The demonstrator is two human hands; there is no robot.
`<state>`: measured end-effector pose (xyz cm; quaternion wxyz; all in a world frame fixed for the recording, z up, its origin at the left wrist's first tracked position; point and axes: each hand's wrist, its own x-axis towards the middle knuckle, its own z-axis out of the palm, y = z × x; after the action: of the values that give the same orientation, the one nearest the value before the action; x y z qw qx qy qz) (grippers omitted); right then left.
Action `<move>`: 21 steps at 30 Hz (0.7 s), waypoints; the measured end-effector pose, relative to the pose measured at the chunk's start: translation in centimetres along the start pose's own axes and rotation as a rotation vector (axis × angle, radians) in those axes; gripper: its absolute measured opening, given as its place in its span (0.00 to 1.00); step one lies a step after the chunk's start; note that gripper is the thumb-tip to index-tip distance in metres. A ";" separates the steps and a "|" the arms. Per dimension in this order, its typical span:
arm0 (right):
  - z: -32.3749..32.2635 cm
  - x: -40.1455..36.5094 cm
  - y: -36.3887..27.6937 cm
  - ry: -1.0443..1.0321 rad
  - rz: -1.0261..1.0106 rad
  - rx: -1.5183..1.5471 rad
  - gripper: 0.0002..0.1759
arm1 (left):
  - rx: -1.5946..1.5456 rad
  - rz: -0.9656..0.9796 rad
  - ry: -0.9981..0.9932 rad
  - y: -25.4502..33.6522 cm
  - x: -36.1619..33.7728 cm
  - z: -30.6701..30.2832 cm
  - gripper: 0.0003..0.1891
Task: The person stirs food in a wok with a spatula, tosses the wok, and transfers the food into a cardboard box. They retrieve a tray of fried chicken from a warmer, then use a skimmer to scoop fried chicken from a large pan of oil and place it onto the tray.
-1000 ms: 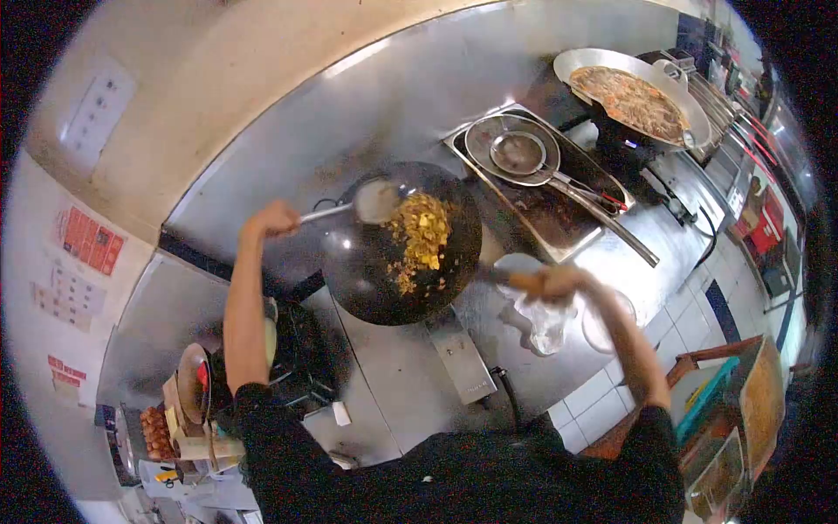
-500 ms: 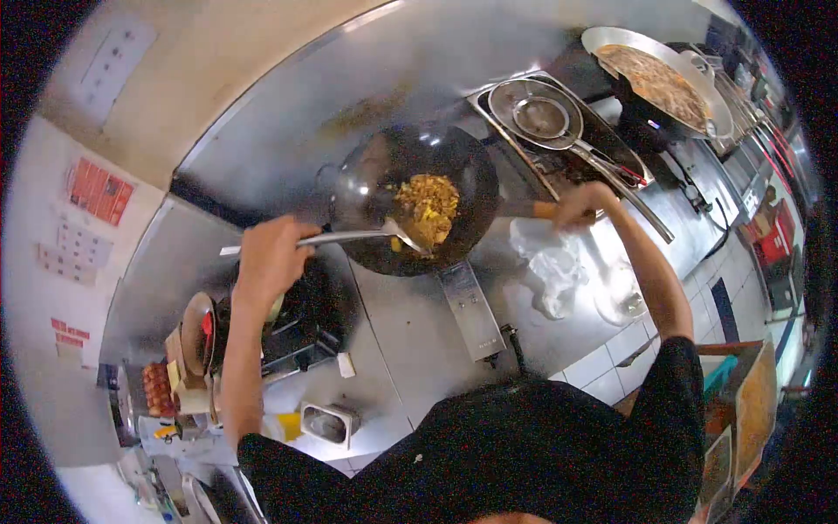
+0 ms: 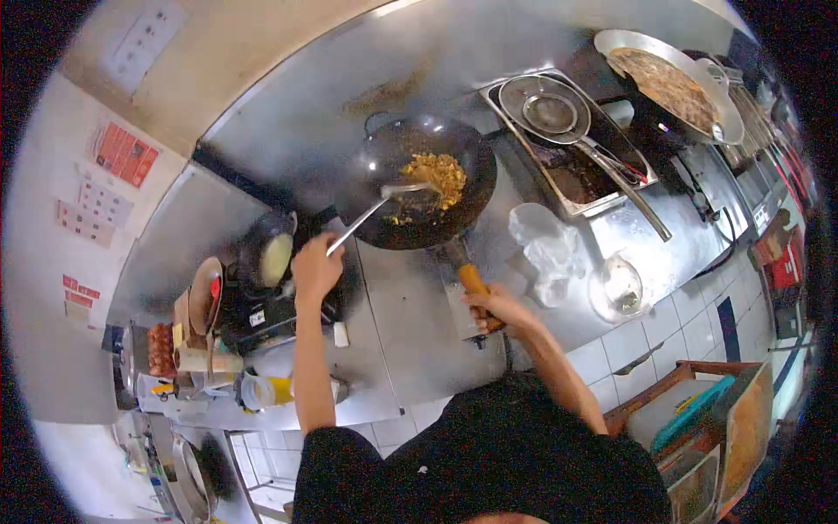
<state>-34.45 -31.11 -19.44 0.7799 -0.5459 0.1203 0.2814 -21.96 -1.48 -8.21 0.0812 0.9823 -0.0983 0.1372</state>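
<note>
A dark wok (image 3: pixel 358 223) holds browned, chopped food (image 3: pixel 441 177) with yellow bits. My left hand (image 3: pixel 317 269) is closed round the metal handle of a spatula (image 3: pixel 358 225), whose head rests over the food inside the wok. Lower right of the wok, my right hand (image 3: pixel 497 310) is wrapped round its wooden handle (image 3: pixel 472 279), which points down toward my body.
A strainer (image 3: pixel 559 113) lies across a metal tray (image 3: pixel 583 208). At upper right stands a large pan of brown liquid (image 3: pixel 668 83). Plastic bags (image 3: pixel 550 253) and a bowl (image 3: pixel 621 288) are right of the wok. A small pan (image 3: pixel 262 253) sits left.
The wok handle has swung from the right to point toward my body, with my right hand on it. My left hand has moved right, and the spatula is tilted more steeply.
</note>
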 end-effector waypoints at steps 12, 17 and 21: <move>1.3 1.0 0.4 -0.116 0.023 0.361 0.13 | -0.615 -0.522 0.069 7.2 -16.3 10.7 0.19; 2.0 0.9 0.3 -0.195 0.047 0.390 0.13 | -0.471 -0.447 0.018 8.3 -17.3 10.7 0.21; 2.7 0.6 0.6 -0.209 0.065 0.457 0.13 | -0.462 -0.432 0.045 7.4 -17.6 13.2 0.22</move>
<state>-34.65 -28.32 -19.23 0.8818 -0.3193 0.1169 0.3270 -36.81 -8.07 -24.75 0.3314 0.9328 0.0859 0.1124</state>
